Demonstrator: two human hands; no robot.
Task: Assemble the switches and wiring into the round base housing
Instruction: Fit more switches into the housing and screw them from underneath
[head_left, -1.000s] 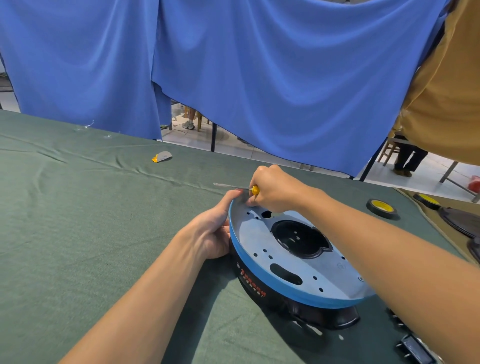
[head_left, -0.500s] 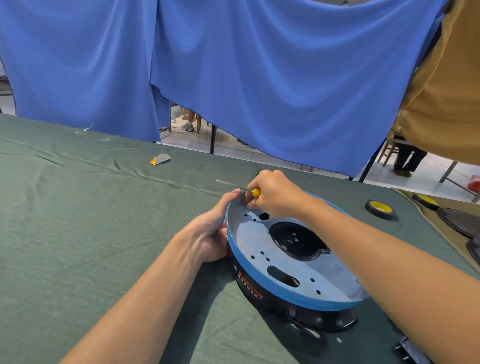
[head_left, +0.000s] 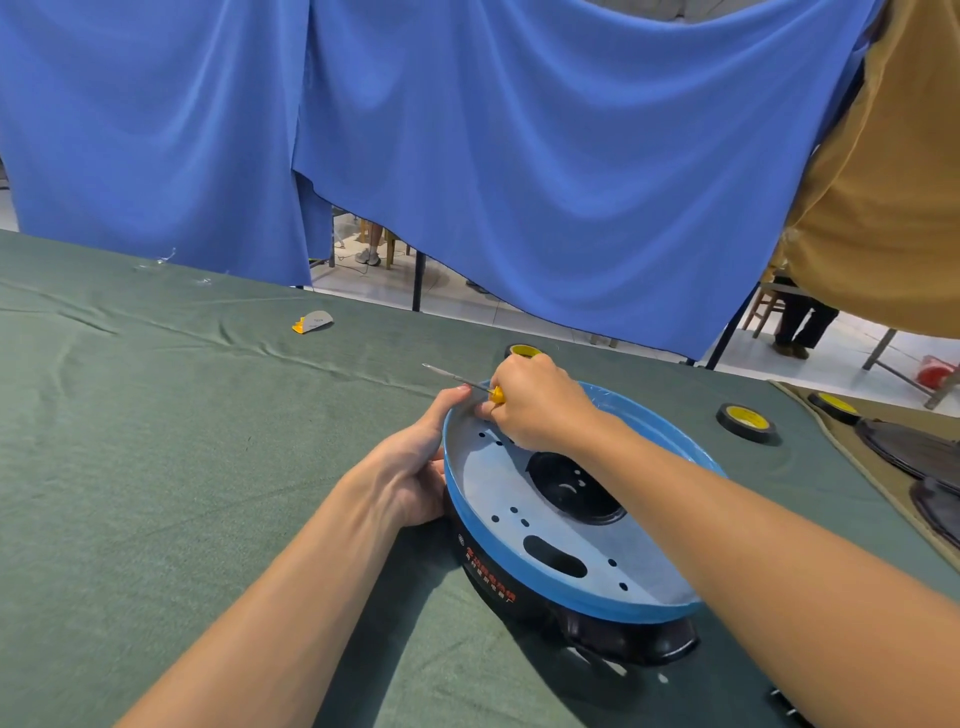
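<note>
The round base housing (head_left: 493, 488) lies on the green worktop (head_left: 156, 467) in front of the person, blue rim and perforated plate up, black body beneath.

The left hand (head_left: 410, 467) grips the far-left rim, with the thumb on the lip and the fingers curled against the side wall. The right hand (head_left: 535, 405) is curled round the yellow handle of a screwdriver (head_left: 452, 378). The shaft points left over the cloth, its tip clear of the housing. I cannot tell what the lower fingers touch on the plate.

Judgement: a positioning step. No switches or wiring show yet. The next move calls for turning the tip toward a hole while the left hand steadies the rim.

Room: there is open cloth to the left. A tape roll (head_left: 746, 422) and dark parts (head_left: 909, 447) sit well apart on the right.
</note>
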